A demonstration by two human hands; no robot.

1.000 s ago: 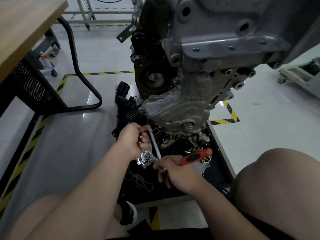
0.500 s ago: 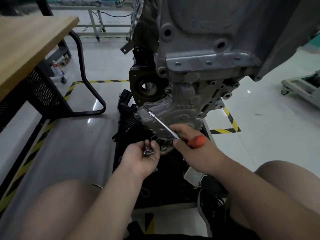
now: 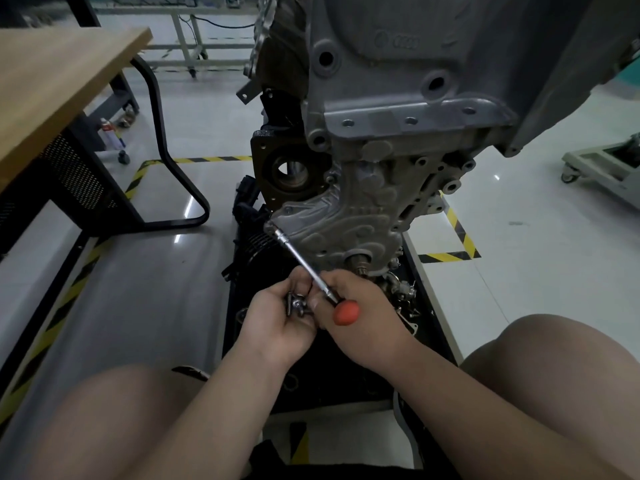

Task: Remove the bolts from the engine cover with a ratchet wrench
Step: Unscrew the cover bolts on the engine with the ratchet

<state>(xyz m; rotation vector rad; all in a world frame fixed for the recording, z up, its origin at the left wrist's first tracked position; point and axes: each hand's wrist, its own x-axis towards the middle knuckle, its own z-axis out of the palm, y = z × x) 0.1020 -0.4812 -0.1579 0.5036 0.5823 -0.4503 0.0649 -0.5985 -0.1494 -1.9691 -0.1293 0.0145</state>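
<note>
Grey engine cover [image 3: 349, 230], silver ratchet wrench [image 3: 304, 261] with orange-red handle, yellow-and-black striped floor tape [image 3: 450, 257].

The engine cover [image 3: 349, 223] is a grey metal plate with round bumps. It stands upright on the low front of the engine. The ratchet wrench [image 3: 304, 265] has a thin shiny rod and a round orange handle. It slants, with its tip touching the cover's corner at 8 o'clock. The handle lies at 4 o'clock from the tip, gripped by the right hand [image 3: 363, 306]. A few small dark bolts [image 3: 294, 303] sit in the curled left hand [image 3: 277, 327], at 9 o'clock from the handle.
</note>
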